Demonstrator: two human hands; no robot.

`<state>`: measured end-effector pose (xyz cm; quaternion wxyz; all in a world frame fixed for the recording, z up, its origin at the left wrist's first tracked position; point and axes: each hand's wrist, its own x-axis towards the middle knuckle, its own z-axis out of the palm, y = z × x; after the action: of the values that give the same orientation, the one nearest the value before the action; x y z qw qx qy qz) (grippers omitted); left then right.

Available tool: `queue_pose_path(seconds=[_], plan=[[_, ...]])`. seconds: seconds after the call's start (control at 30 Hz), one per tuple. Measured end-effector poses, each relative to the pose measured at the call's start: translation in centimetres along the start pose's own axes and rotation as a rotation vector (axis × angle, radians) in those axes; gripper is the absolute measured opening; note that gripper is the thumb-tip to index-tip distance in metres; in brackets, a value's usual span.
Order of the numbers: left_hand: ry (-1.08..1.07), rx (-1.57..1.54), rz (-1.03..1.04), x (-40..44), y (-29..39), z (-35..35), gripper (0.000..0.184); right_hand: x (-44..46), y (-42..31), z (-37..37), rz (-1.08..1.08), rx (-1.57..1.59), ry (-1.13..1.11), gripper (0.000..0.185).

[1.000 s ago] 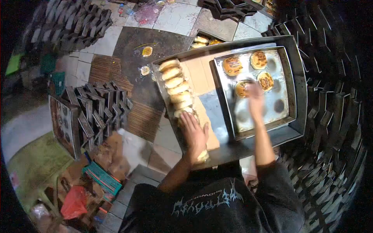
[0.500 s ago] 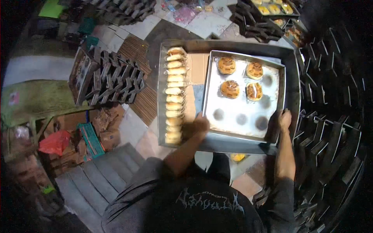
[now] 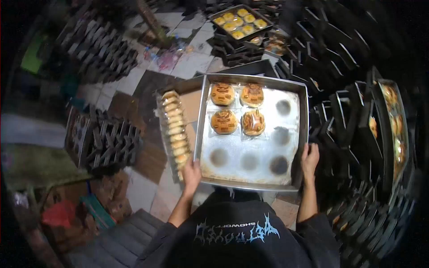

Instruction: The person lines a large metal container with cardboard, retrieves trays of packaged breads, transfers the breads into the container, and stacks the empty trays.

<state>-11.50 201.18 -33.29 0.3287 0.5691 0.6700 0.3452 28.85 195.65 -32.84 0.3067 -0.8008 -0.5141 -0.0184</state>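
I hold a square metal baking tray (image 3: 232, 181) by its two sides. My left hand (image 3: 192, 173) grips its left rim near the front corner, and my right hand (image 3: 310, 161) is closed on the right rim. Two rows of wrapped buns (image 3: 224, 121) with brown printed tops sit in its back left part. Dark round marks spot the bare metal. Under the tray is a larger shallow box (image 3: 183, 85), mostly covered by it. Along that box's left side stands a row of wrapped buns (image 3: 177, 129) on edge.
Crisscrossed stacks of dark trays rise at the left (image 3: 114, 140) and right (image 3: 348, 120). A tray of yellow-topped buns (image 3: 237, 23) tops a stack at the back. A grey bench (image 3: 116, 241), red plastic bag (image 3: 59, 213) and green box (image 3: 97, 212) lie at lower left.
The baking tray has come up nearer to me and covers more of the box. Both hands stay on its rims. The view has turned towards the right.
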Motion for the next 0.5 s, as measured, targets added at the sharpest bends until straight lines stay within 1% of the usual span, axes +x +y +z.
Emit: queue_pose_path(seconds=[0.03,0.1,0.17,0.23,0.3,0.33,0.37,0.4,0.43,0.5], plan=[[-0.049,0.096,0.103,1.3,-0.6,-0.3,0.025,-3.1,0.8,-0.8,0.071,-0.023,0.054,0.020],[-0.237,0.123,0.035,4.4,-0.2,0.3,0.028,-9.8,4.3,-0.4,0.354,0.122,-0.047,0.023],[-0.270,0.108,0.287,8.7,-2.4,4.2,0.028,-15.1,2.7,-0.8,0.703,0.262,-0.140,0.019],[-0.449,0.186,0.424,13.0,0.3,8.2,0.028,-19.3,2.9,-0.1,0.893,0.351,-0.218,0.016],[-0.501,0.344,0.551,15.3,3.9,12.6,0.028,-20.1,-0.4,-0.4,1.072,0.779,-0.038,0.011],[-0.509,0.425,0.573,16.1,5.5,14.8,0.026,-20.4,-1.0,-0.1,1.068,0.781,0.011,0.009],[-0.507,0.507,0.594,16.5,6.9,16.9,0.024,-20.3,-0.9,0.4,1.054,0.787,0.054,0.008],[-0.393,0.467,0.570,16.0,7.4,18.7,0.024,-20.6,0.2,1.8,1.103,0.924,0.112,0.009],[-0.279,0.431,0.539,15.1,7.5,20.6,0.025,-20.9,1.5,3.2,1.103,0.909,0.137,0.012],[0.025,0.483,0.595,11.4,8.0,23.5,0.030,-19.2,1.3,2.8,1.153,0.878,0.100,0.013]])
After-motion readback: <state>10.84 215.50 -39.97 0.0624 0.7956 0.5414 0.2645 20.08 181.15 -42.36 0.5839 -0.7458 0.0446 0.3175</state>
